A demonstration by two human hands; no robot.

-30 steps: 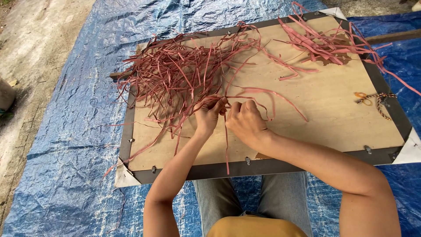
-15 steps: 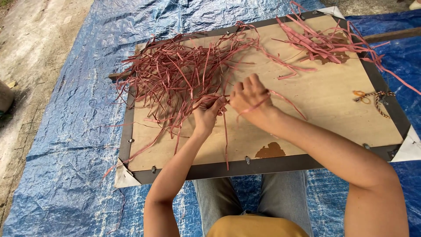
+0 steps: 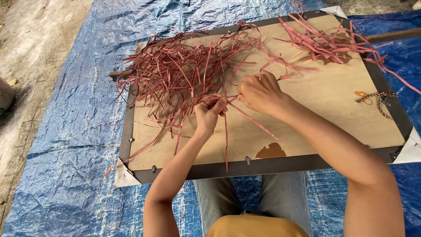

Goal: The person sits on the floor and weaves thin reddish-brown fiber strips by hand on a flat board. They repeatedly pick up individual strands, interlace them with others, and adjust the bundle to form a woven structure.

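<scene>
A tangled heap of reddish-pink strips (image 3: 180, 74) covers the left half of a plywood board (image 3: 315, 114) with a dark frame. My left hand (image 3: 208, 113) pinches several strips at the heap's near edge, and their loose ends hang toward me across the wood. My right hand (image 3: 259, 92) is closed on strips just to the right, nearly touching the left hand. A smaller bunch of the same strips (image 3: 324, 41) lies at the board's far right corner.
The board rests on a blue tarp (image 3: 66, 145) over bare ground. A small braided cord with an orange loop (image 3: 375, 97) lies near the board's right edge. A wooden stick (image 3: 394, 35) pokes out past the far right corner. My knees are under the near edge.
My right hand has moved up and to the right, away from me, drawing strips out of the heap. The left hand has stayed almost where it was.
</scene>
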